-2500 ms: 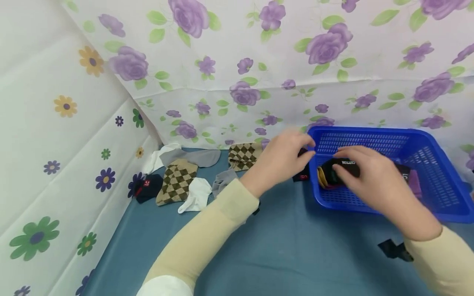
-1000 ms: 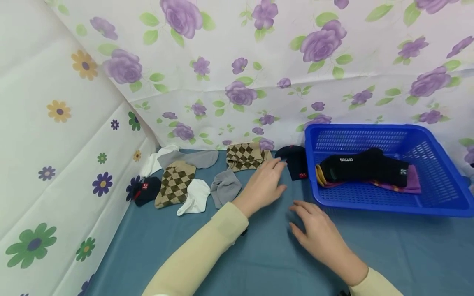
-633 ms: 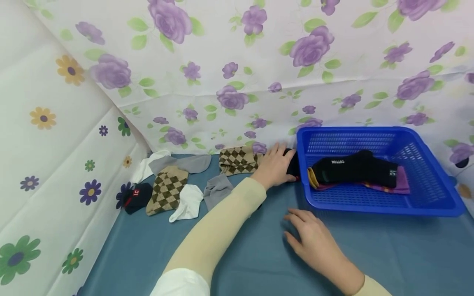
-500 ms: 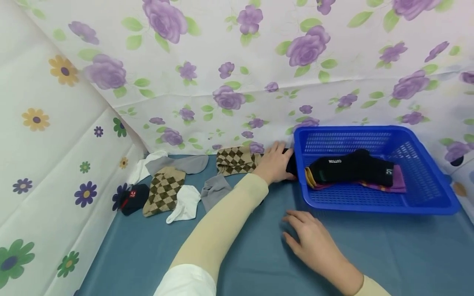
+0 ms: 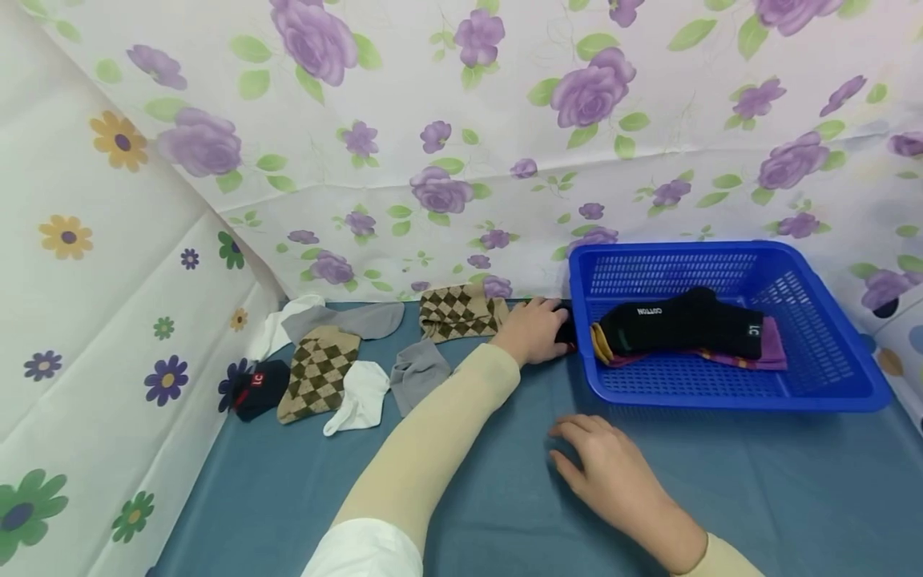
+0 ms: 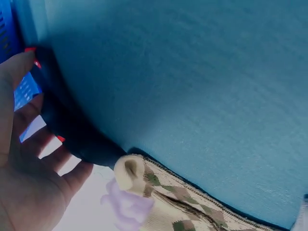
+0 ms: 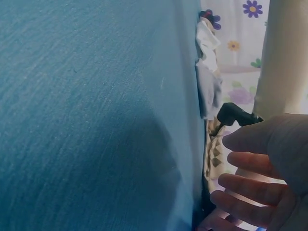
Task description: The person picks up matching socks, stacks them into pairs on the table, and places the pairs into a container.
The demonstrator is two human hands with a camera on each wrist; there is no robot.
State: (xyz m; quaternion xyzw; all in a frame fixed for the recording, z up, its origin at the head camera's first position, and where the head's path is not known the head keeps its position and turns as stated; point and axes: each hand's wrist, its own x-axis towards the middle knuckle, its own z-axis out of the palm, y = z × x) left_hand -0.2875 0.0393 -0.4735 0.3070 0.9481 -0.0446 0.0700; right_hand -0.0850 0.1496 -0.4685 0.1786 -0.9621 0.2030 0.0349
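Note:
My left hand (image 5: 532, 330) reaches to the back of the table, beside the basket. Its thumb and fingertips hold a dark navy sock (image 6: 79, 127) with red marks, mostly hidden under the hand in the head view. A brown argyle sock (image 5: 461, 312) lies just left of that hand; its rolled cream end shows in the left wrist view. My right hand (image 5: 613, 477) hovers near the basket's front left corner, fingers loosely bent, holding nothing. In the right wrist view its fingers (image 7: 250, 188) are spread apart.
A blue plastic basket (image 5: 721, 397) contains a black sock (image 5: 685, 328) over purple and yellow ones. To the left lie a grey sock (image 5: 418, 373), a white sock (image 5: 360, 397), another argyle sock (image 5: 320, 373) and a navy sock (image 5: 263, 389). Flowered sheets hang behind and left.
My right hand left the black sock in the basket and moved down left over the table. My left hand went to the navy sock beside the basket and its fingers closed on it.

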